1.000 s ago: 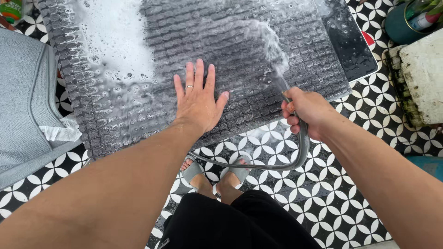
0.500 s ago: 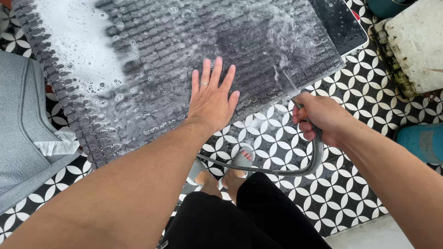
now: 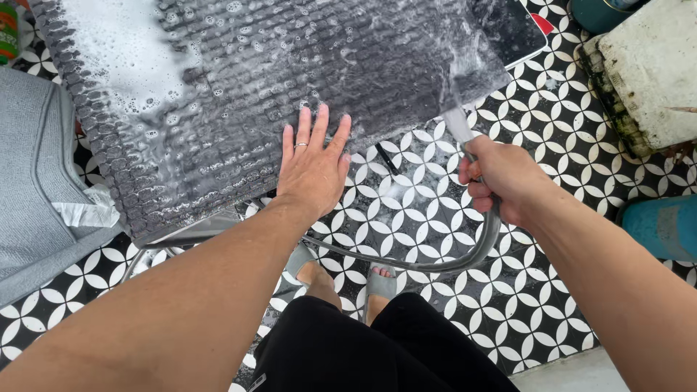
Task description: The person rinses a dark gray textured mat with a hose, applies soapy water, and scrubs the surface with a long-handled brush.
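Left hand [image 3: 312, 170] lies flat, fingers spread, grip open, pinning the soapy grey mat [image 3: 276, 80] at its near edge so it stays put under the spray. Right hand [image 3: 501, 178], grip closed around the grey hose [image 3: 465, 258], aims water at the mat's right corner above the patterned tile floor [image 3: 523, 305].

Single head-worn view, steeply downward, close over the wet mat [image 3: 305, 58], far edges perhaps cropped.

Two hands [image 3: 312, 170], one hose [image 3: 465, 258], one mat [image 3: 290, 65]
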